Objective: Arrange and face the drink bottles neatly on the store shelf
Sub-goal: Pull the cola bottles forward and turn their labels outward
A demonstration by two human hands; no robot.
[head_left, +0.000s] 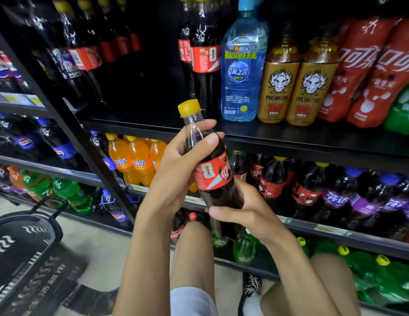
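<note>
A cola bottle (212,169) with a yellow cap and red label is held tilted in front of the shelves. My left hand (183,163) grips its neck and shoulder, thumb across the front. My right hand (240,208) wraps the lower body from the right. Behind it, the upper shelf (290,142) carries two matching cola bottles (203,55), a blue water bottle (242,65), two gold energy drinks (297,85) and red cola packs (368,71). A dark gap lies on that shelf left of the cola bottles.
Orange soda bottles (137,160) and dark colas with purple-labelled bottles fill the shelf below. Green bottles (381,277) stand at floor level. A black shopping basket (23,242) sits on the floor at left. My knees and a shoe are below my arms.
</note>
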